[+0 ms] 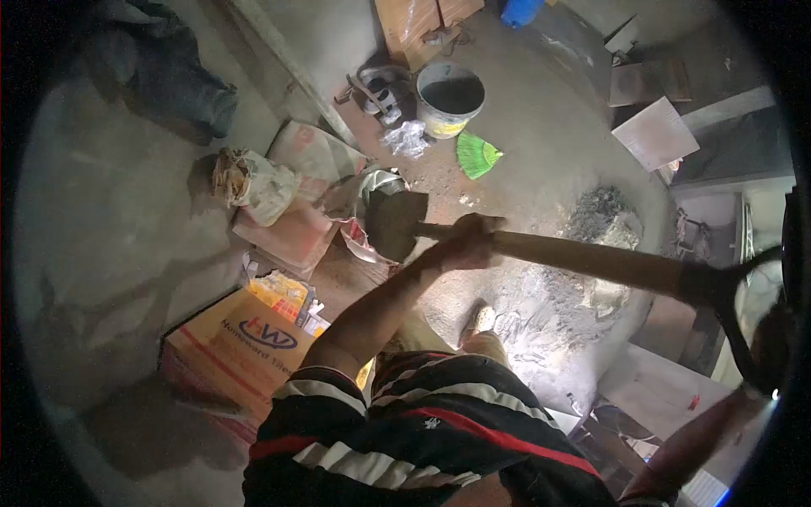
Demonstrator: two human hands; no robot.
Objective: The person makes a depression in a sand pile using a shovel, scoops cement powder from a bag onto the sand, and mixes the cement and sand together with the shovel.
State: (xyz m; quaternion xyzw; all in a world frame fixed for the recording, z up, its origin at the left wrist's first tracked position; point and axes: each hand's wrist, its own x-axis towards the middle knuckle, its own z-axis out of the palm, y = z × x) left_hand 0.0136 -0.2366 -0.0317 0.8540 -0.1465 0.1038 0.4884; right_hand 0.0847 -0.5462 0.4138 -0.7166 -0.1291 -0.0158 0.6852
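Observation:
A shovel (608,260) with a wooden shaft stretches across the middle of the view. My left hand (471,242) is wrapped round the shaft close to the blade. The grey metal blade (395,225) is in front of a torn bag (361,240) on the floor at the left; whether they touch I cannot tell. At the far right, in the dark rim of the picture, my right hand (770,342) is closed on the loop-shaped handle end, its fingers only partly visible. Below the shaft lies a spread of grey powdery material (545,317), with a darker heap (601,215) beyond it.
A bucket (450,101) and a green broom head (478,155) stand ahead. Crumpled sacks (262,186) and a tile carton (241,338) line the left wall. Tiles and boards (655,135) lean at the right. One shoe (484,318) shows beside the powder.

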